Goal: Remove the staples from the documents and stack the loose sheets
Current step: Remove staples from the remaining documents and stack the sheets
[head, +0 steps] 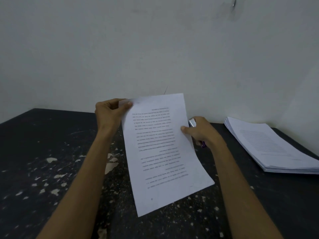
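Observation:
A printed white document [162, 152] is held up over the dark table, its text upside down to me. My left hand [110, 112] pinches its top left corner, where a sheet edge is lifted slightly. My right hand [200, 131] grips the document's right edge with the thumb on the front, and also holds a small metal and purple tool [192, 123], likely a staple remover, partly hidden behind the fingers. A stack of printed sheets [269, 145] lies flat at the right.
The black table [43, 152] has chipped, pale patches across its left and front areas. A plain pale wall [155, 49] rises right behind the table's back edge.

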